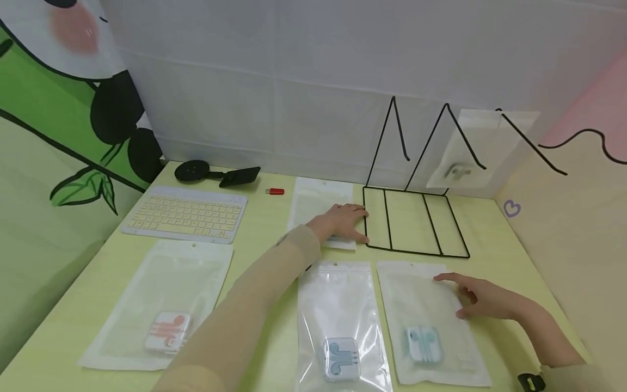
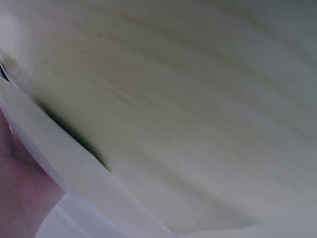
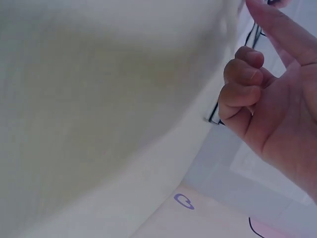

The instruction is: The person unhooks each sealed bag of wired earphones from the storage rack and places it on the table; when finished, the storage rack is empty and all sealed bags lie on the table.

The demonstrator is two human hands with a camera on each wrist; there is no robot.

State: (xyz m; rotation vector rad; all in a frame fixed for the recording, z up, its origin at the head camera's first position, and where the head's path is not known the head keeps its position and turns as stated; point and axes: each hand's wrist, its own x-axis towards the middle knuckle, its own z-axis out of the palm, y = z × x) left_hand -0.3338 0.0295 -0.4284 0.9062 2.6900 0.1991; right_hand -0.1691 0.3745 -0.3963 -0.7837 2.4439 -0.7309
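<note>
My left hand (image 1: 341, 222) reaches to the left side of the black wire rack (image 1: 390, 218), its fingertips and thumb at the base wire, spread apart. Beneath that hand lies a zip bag (image 1: 318, 196), partly covered; the left wrist view is mostly blurred. My right hand (image 1: 490, 298) is over the right edge of a frosted bag (image 1: 416, 294) holding blue-green earphones in a clear case (image 1: 424, 344). Its index finger is extended and the other fingers are curled in the right wrist view, with nothing held. Between the arms, a clear zip bag (image 1: 338, 305) contains blue earphones (image 1: 341, 359).
A bag with pink earphones (image 1: 167, 331) lies front left, below a white keyboard (image 1: 188, 214). Behind are a black folding stand (image 1: 215, 173) and a red USB stick (image 1: 275, 191). Another bag (image 1: 482, 147) hangs on the rack's rightmost upright prong, near the back wall.
</note>
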